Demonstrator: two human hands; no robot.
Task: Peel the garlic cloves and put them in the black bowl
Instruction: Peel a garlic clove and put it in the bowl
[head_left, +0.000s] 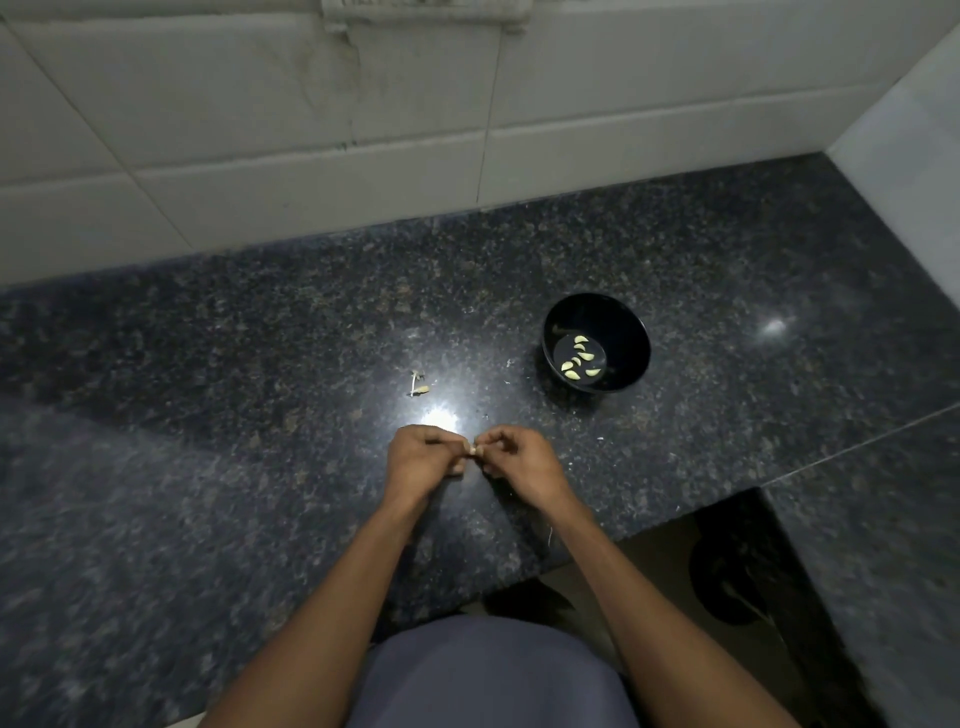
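Centrally, just above a dark speckled granite countertop (208, 467), a small garlic clove (474, 451) is pinched between two bare hands. The left hand (423, 460) is seen w/ fingers curled, thumb and forefinger closed on the clove's left end; the right hand (522, 460) is likewise curled, its fingertips closed on the clove's right end. Only a pale sliver of the clove is shown between the fingertips; whether skin is left on it cannot be told.

At approx. 2 o'clock from the hands, well apart from them, a black bowl (631, 332) is set upright on the counter. Several peeled cloves (577, 356), pale yellow, are seen lying loose on the bowl's bottom.

At approx. 11 o'clock from the hands, near a bright glare patch on the stone, a few garlic scraps (418, 383) are left on the counter: a thin stem bit and a pale piece, too small to be told apart further.

At 12 o'clock the counter is backed by a white tiled wall (260, 130). At 6 o'clock, a grey-blue garment (488, 675) is seen between the forearms.
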